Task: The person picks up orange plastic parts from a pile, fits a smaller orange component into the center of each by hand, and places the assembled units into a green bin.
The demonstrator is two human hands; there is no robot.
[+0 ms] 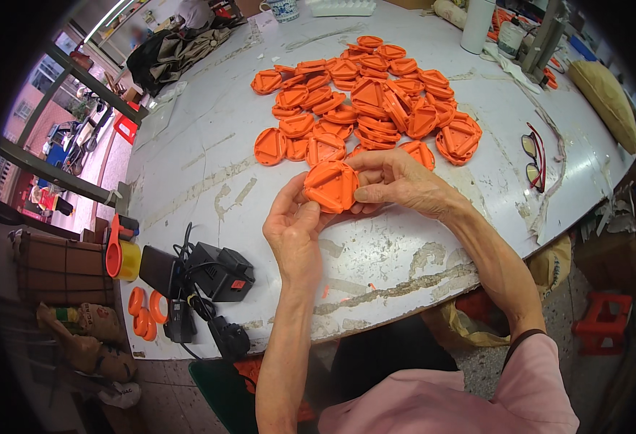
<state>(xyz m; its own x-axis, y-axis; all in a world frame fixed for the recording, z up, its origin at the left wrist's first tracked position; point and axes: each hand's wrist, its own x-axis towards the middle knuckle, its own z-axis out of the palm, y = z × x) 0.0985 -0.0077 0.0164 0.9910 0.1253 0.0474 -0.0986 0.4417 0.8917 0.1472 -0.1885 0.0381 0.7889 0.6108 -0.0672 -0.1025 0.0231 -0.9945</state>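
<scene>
- Orange disc, round with raised triangular ribs on its face, is between our two hands above the bench, inward of the middle of its near edge; we hold it tilted, ribbed face toward us.
- Our left hand has the disc's left side pinched, thumb at the lower front rim and fingers curled behind.
- Our right hand has closed on the opposite side, thumb against the right rim, the other fingers bent and partly hidden.
- Beyond our hands we have a loose pile of similar discs, overlapping at many angles and spreading toward the bench's far edge.
- Toward the bench's near left corner we see a black power unit with tangled cables, and beside it some orange rings.
- Near the right edge we have red-framed glasses, and a stuffed khaki bag lies along that edge.
- At the far edge we see a blue-and-white mug; a white bottle stands toward the far right corner.
</scene>
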